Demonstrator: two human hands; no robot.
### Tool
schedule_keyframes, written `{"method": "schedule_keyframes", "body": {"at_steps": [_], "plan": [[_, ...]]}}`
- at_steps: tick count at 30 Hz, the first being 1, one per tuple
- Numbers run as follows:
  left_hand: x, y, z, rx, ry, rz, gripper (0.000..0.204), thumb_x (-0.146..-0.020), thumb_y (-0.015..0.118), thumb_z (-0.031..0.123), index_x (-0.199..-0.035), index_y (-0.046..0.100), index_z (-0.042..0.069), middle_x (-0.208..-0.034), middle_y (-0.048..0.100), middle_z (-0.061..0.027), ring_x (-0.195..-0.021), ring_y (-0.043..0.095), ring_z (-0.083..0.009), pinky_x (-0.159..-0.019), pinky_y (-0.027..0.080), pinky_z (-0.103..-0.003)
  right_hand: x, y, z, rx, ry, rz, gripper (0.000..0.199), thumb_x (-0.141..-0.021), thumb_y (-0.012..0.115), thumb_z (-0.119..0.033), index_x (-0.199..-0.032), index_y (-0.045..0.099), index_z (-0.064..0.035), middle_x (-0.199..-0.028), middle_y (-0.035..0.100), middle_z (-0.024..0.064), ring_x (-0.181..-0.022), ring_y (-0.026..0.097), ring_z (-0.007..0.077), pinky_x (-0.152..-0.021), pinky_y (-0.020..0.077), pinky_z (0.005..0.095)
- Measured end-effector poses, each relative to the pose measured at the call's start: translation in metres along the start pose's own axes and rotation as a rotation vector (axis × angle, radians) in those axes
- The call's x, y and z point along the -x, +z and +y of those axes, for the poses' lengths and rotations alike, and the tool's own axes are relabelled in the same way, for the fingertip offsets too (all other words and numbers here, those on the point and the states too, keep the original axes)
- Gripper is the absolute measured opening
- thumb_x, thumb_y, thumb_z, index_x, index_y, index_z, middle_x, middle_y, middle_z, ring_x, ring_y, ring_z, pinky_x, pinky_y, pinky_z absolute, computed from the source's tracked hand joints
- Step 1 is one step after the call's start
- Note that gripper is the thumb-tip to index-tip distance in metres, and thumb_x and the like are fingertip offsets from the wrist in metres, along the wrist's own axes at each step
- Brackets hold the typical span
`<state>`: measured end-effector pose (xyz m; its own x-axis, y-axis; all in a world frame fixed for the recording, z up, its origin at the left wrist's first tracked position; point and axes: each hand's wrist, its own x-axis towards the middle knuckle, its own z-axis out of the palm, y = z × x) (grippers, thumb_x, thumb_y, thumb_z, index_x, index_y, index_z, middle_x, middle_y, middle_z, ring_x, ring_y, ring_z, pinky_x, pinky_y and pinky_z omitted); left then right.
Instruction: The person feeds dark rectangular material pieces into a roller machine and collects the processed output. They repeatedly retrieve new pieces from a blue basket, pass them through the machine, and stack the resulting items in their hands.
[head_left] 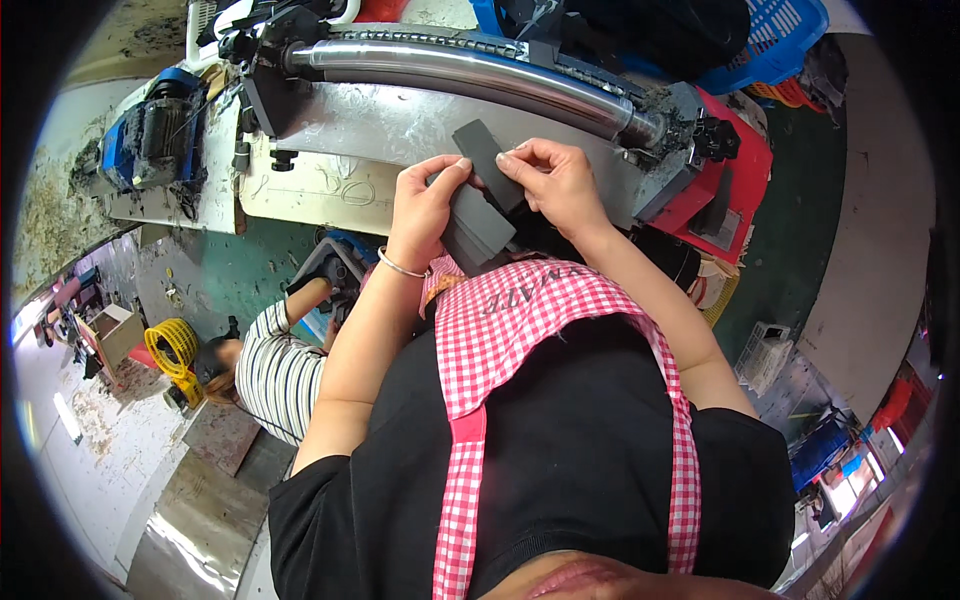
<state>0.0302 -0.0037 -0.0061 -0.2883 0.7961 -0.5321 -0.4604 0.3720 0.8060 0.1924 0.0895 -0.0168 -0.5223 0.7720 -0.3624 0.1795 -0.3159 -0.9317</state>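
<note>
Fingers of left hand [428, 196] and right hand [562, 186] pinch one dark-grey strip [489, 163] by opposite edges, probably for control, stacked strips [477, 230] below them.

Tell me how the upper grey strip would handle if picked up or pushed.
The grey strip is probably light: the left hand and right hand only pinch it. It looks fairly stiff, its far end unsupported yet straight. Being flat, it would likely slide, not roll.

Left hand [422, 208]: pinching dark grey strip [487, 168], near side of roller [470, 78]
Right hand [563, 188]: same strip, near side of roller
Machine [150, 145]: blue, grimy, left of roller
Basket [775, 45]: blue, beyond roller's right end
</note>
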Motion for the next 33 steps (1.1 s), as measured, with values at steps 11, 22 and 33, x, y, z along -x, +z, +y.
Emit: {"method": "schedule_keyframes", "body": {"at_steps": [11,22,33], "plan": [[0.0,-0.002,0.003,-0.035,0.032,0.039,0.017,-0.094,0.063,0.013,-0.095,0.068,-0.004,-0.081,0.068,-0.0075,-0.069,0.064,-0.0123,-0.063,0.052,-0.025,-0.02,-0.012,0.001,-0.453,0.318,0.205,0.025,-0.093,0.069,-0.026,-0.095,0.066,-0.001,-0.082,0.066,0.0032,-0.045,0.054,0.0076,-0.039,0.0344,0.0206],[0.001,0.003,0.004,-0.078,0.1,0.049,0.019,-0.095,0.067,0.018,-0.094,0.069,-0.001,-0.082,0.068,-0.0043,-0.072,0.061,-0.0087,-0.066,0.049,-0.022,-0.016,-0.009,-0.001,-0.368,0.361,0.171,0.025,-0.094,0.069,-0.025,-0.093,0.066,-0.0006,-0.075,0.064,0.0021,-0.048,0.052,0.0067,-0.04,0.0375,0.0202],[0.006,0.006,0.008,0.27,-0.044,-0.035,0.022,-0.091,0.07,0.013,-0.109,0.065,0.0,-0.094,0.069,-0.0052,-0.079,0.065,-0.0113,-0.07,0.054,-0.026,0.017,0.001,-0.008,-0.21,0.186,-0.18,0.018,-0.092,0.072,-0.017,-0.092,0.069,0.0008,-0.074,0.067,0.002,-0.057,0.057,0.0052,-0.053,0.0458,0.0218]]}}
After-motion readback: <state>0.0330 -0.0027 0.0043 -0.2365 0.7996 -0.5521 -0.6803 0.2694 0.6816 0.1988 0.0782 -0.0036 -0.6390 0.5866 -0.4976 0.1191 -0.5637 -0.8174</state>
